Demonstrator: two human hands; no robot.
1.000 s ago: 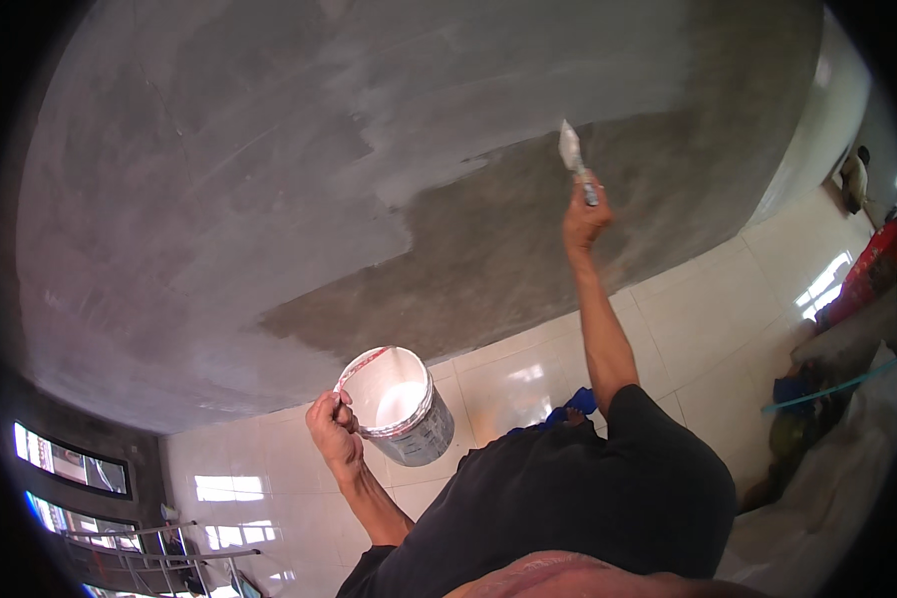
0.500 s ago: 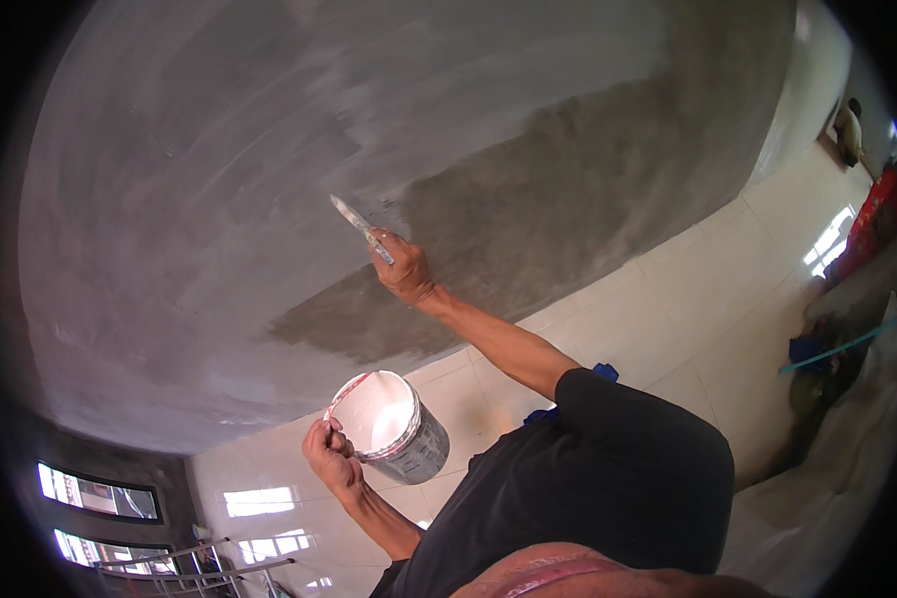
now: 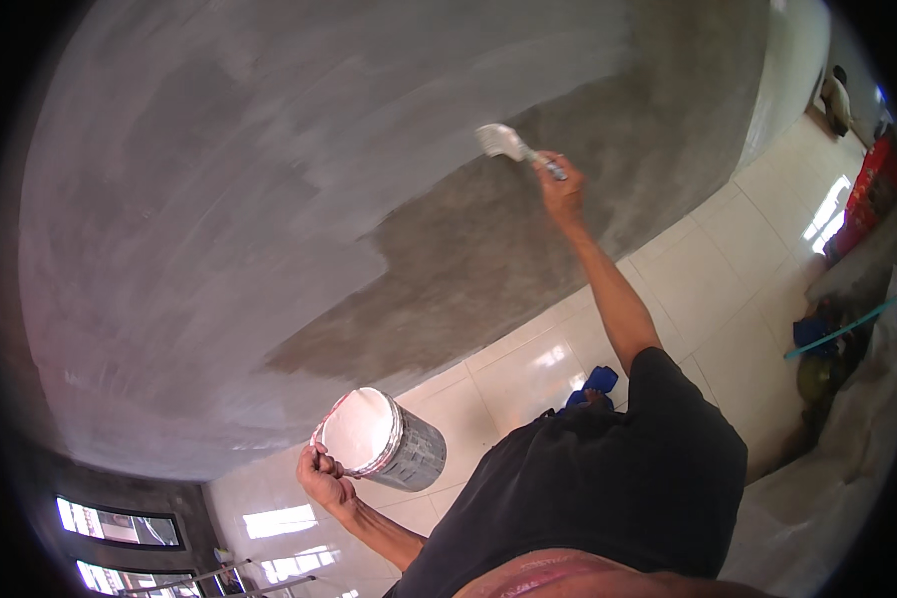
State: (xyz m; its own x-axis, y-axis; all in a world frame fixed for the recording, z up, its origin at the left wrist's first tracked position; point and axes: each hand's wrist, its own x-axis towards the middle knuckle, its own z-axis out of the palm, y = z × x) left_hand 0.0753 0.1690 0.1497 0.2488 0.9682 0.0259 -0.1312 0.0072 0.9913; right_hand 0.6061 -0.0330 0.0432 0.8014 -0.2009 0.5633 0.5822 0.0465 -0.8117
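Observation:
My right hand [image 3: 562, 191] grips the handle of a wide paintbrush [image 3: 505, 143]; white paint covers its bristles. The brush is at the grey wall [image 3: 269, 219], near the border between the coated lighter area and the bare brownish cement patch [image 3: 468, 254]. Whether the bristles touch the wall I cannot tell. Low on the left, my left hand [image 3: 326, 478] is closed on the rim or handle of a paint bucket [image 3: 416, 453]. The bucket tilts toward the wall, its inside white with paint.
Glossy cream floor tiles [image 3: 688, 274] run along the wall's foot. A blue sandal [image 3: 600, 379] shows beside my body. Windows [image 3: 120, 522] and metal rails [image 3: 184, 580] lie at the lower left. At the right are a red cloth-like item [image 3: 872, 194] and a teal stick [image 3: 839, 329].
My right hand has swung up and to the right with the paintbrush, whose broad face now shows. The bucket in my left hand has shifted slightly down.

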